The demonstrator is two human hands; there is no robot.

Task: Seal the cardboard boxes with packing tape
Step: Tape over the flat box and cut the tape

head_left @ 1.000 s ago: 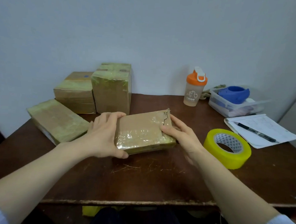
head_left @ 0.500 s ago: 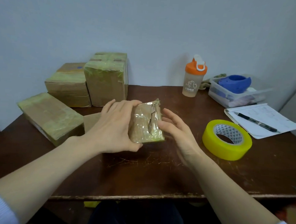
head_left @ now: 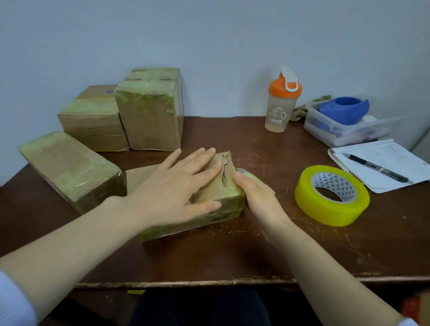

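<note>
You had the small cardboard box [head_left: 228, 188] lying flat on the bench [head_left: 229, 258] straight in front of you, its long axis running roughly across you from left to right. Your left hand [head_left: 180, 188] rested on its top with the fingers straight and spread, pressing down rather than gripping. Your right hand [head_left: 259, 200] lay along the box's right end, fingers extended against that face and closed round nothing, as far as the head view showed. Between the two hands a ragged tear [head_left: 223, 175] ran through the top panel, near the right end.

The tape roll [head_left: 326, 208] lay flat on the bench to the right of the box, apart from it, with your right hand between the two. That hand was plainly the nearer one, so I judge it should fetch the roll while the left pinned the box. A strip laid over the tear looked like the sensible next step.

Three taped boxes [head_left: 69, 167] stood grouped at the back left, clear of both hands.
</note>
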